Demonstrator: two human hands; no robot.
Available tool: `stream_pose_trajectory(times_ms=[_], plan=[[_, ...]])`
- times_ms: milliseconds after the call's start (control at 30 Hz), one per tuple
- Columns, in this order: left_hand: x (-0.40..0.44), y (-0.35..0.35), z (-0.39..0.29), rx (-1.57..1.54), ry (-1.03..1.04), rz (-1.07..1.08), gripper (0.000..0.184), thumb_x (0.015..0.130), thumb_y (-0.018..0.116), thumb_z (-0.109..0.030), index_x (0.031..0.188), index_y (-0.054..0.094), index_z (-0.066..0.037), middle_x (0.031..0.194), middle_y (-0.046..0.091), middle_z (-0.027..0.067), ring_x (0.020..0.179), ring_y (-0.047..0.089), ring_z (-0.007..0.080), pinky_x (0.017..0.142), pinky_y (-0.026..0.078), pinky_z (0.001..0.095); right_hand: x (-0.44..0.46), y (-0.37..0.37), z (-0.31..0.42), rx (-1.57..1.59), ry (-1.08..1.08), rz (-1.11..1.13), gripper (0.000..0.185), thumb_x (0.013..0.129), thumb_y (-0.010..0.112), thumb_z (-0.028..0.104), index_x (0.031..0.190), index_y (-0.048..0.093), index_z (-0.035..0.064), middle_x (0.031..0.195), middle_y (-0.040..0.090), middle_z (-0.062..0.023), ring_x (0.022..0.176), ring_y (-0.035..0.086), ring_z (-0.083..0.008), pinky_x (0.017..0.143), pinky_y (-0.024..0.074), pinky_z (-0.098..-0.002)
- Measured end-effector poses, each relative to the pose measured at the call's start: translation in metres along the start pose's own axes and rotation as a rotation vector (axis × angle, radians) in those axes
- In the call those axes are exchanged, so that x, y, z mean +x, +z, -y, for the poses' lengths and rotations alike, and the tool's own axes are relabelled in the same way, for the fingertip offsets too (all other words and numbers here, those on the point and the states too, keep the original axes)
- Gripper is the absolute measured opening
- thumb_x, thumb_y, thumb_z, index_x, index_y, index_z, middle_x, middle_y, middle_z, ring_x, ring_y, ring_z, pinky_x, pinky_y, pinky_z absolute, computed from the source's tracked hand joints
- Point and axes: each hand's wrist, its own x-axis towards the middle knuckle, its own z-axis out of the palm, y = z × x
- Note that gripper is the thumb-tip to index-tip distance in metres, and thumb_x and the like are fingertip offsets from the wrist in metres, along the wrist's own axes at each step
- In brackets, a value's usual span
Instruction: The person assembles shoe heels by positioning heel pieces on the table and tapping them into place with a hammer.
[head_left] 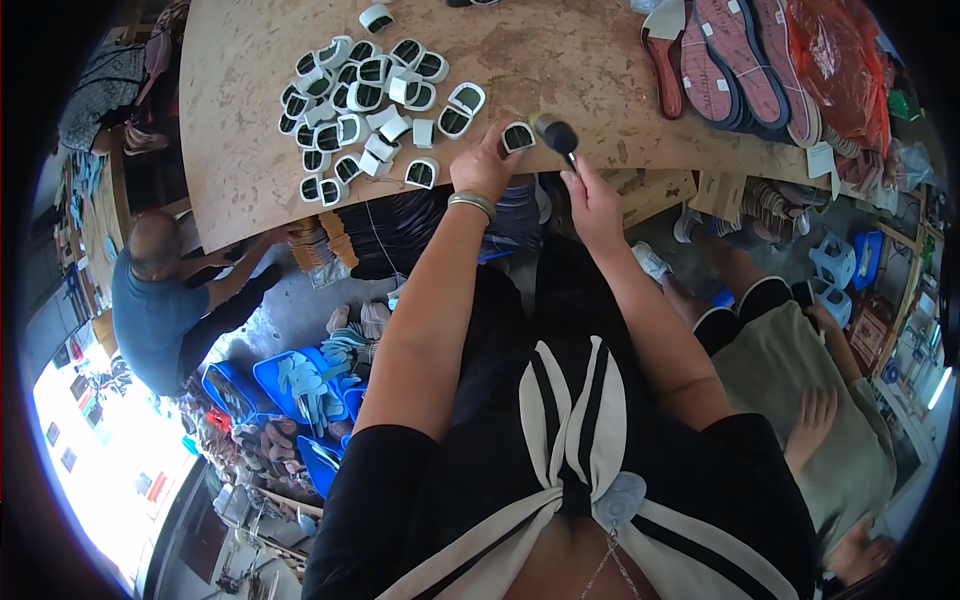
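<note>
My left hand (480, 170) is closed at the table edge, with its fingertips on a white D-shaped buckle-like piece (518, 137) that has a dark inside. Gripped in my right hand (597, 208) is a hammer (558, 134), its dark rounded head just right of that piece and apart from it. A loose pile of similar white pieces (365, 98) lies on the wooden table (580, 60) to the left of my hands. One more white piece (376, 18) sits alone at the far side.
Stacked reddish shoe soles (715, 80) and a red plastic bag (835, 70) occupy the table's right end. A person in a dark shirt (165, 300) sits at left; another person in an olive garment (810, 400) is close on my right. Blue bins (290, 385) stand below left.
</note>
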Motion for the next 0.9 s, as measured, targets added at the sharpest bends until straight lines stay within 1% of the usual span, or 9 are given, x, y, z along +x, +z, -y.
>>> stream_pose_trajectory(times_ms=[100, 200, 300, 400, 567, 667, 700, 800, 900], plan=[[0.003, -0.001, -0.001, 0.002, -0.018, 0.018, 0.049, 0.084, 0.067, -0.045, 0.129, 0.053, -0.031, 0.083, 0.071, 0.0038, 0.08, 0.07, 0.0259, 0.068, 0.055, 0.0404, -0.003, 0.005, -0.005, -0.251, 0.127, 0.217, 0.03, 0.095, 0.059, 0.023, 0.123, 0.062, 0.0116, 0.082, 0.067, -0.0174, 0.074, 0.066, -0.0359, 0.063, 0.0512, -0.0419], [0.001, 0.003, 0.001, 0.014, -0.024, 0.011, 0.051, 0.084, 0.067, -0.047, 0.13, 0.053, -0.031, 0.085, 0.071, 0.0032, 0.081, 0.07, 0.0257, 0.068, 0.054, 0.0399, -0.003, 0.007, 0.009, 0.023, 0.162, 0.064, 0.03, 0.095, 0.06, 0.024, 0.123, 0.063, 0.0118, 0.082, 0.067, -0.0172, 0.074, 0.066, -0.036, 0.064, 0.0513, -0.0408], [0.003, 0.0, -0.001, 0.024, -0.036, 0.022, 0.054, 0.084, 0.067, -0.051, 0.132, 0.052, -0.031, 0.086, 0.071, 0.0019, 0.082, 0.07, 0.0252, 0.068, 0.054, 0.0391, -0.021, 0.004, -0.002, 0.077, -0.078, -0.136, 0.031, 0.095, 0.06, 0.026, 0.122, 0.062, 0.0116, 0.083, 0.067, -0.0173, 0.076, 0.066, -0.0364, 0.065, 0.051, -0.0408], [0.001, 0.0, -0.003, -0.004, -0.023, 0.016, 0.057, 0.083, 0.068, -0.052, 0.131, 0.051, -0.026, 0.088, 0.071, 0.004, 0.084, 0.07, 0.0273, 0.069, 0.054, 0.0403, -0.023, 0.005, -0.016, -0.195, 0.16, 0.191, 0.032, 0.095, 0.061, 0.025, 0.123, 0.061, 0.0095, 0.083, 0.067, -0.0185, 0.077, 0.066, -0.0366, 0.065, 0.0502, -0.0399], [-0.002, 0.007, -0.012, -0.031, -0.089, -0.164, 0.068, 0.078, 0.073, -0.053, 0.124, 0.046, -0.011, 0.093, 0.071, 0.0143, 0.089, 0.069, 0.034, 0.075, 0.055, 0.0433, -0.005, 0.006, -0.004, 0.246, 0.283, 0.022, 0.032, 0.096, 0.061, 0.021, 0.123, 0.059, 0.0054, 0.068, 0.056, -0.0108, 0.062, 0.059, -0.0179, 0.058, 0.0462, -0.0319], [-0.012, -0.002, -0.035, -0.013, -0.197, 0.013, 0.075, 0.076, 0.077, -0.048, 0.127, 0.041, -0.007, 0.103, 0.068, 0.0184, 0.092, 0.068, 0.0379, 0.08, 0.055, 0.0435, -0.012, 0.0, -0.023, 0.338, 0.344, -0.006, 0.029, 0.097, 0.061, 0.022, 0.121, 0.061, 0.0057, 0.063, 0.046, -0.003, 0.057, 0.048, -0.0079, 0.053, 0.041, -0.0268], [-0.015, -0.001, -0.033, -0.032, -0.17, 0.027, 0.078, 0.077, 0.077, -0.046, 0.133, 0.037, -0.008, 0.104, 0.068, 0.0184, 0.094, 0.067, 0.0393, 0.082, 0.055, 0.0429, -0.015, -0.003, -0.03, 0.327, 0.35, -0.003, 0.027, 0.097, 0.06, 0.022, 0.119, 0.061, 0.006, 0.062, 0.043, -0.0004, 0.056, 0.044, -0.0051, 0.051, 0.0389, -0.025], [-0.019, 0.006, -0.001, 0.129, 0.139, -0.15, 0.078, 0.079, 0.074, -0.05, 0.136, 0.038, -0.012, 0.103, 0.069, 0.0173, 0.092, 0.068, 0.0387, 0.078, 0.055, 0.0432, -0.02, -0.019, -0.019, 0.631, 0.632, 0.185, 0.023, 0.097, 0.059, 0.021, 0.116, 0.063, 0.0083, 0.06, 0.039, 0.0045, 0.053, 0.039, -0.0035, 0.048, 0.0334, -0.0225], [0.004, -0.008, 0.014, 0.202, 0.405, -0.06, 0.071, 0.08, 0.074, -0.045, 0.136, 0.043, -0.014, 0.1, 0.07, 0.0144, 0.088, 0.069, 0.0369, 0.074, 0.054, 0.0443, -0.012, -0.026, 0.0, 0.619, 0.793, 0.234, 0.019, 0.098, 0.058, 0.022, 0.111, 0.064, 0.0097, 0.059, 0.039, 0.0062, 0.053, 0.036, -0.0017, 0.047, 0.0296, -0.021]])
